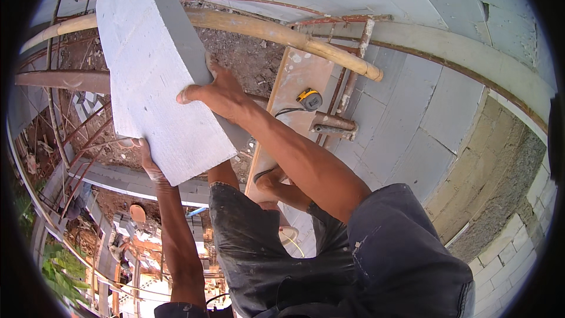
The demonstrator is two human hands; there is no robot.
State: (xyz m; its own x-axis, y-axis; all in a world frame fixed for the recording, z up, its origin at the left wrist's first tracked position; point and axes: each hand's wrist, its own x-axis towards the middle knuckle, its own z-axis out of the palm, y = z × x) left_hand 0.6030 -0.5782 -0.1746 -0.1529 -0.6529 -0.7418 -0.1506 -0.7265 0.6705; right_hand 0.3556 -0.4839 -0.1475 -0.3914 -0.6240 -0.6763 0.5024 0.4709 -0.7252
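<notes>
A large pale aerated concrete block (156,70) is held up at a tilt in front of me, its broad face toward me. My left hand (151,164) grips its lower left edge, the fingers partly hidden beneath. Across its right side lies my right hand (215,91), thumb on the broad face and the other fingers on the narrow grey side. To the right of the block, a yellow and black tape measure (309,99) rests on a plank (299,76) by my foot.
A bamboo pole (282,34) crosses behind the block. Rusty scaffold tubes (364,38) stand beside a block wall (406,106). At the lower left the ground drops far below, where a person (120,250) and stacked blocks (126,227) show.
</notes>
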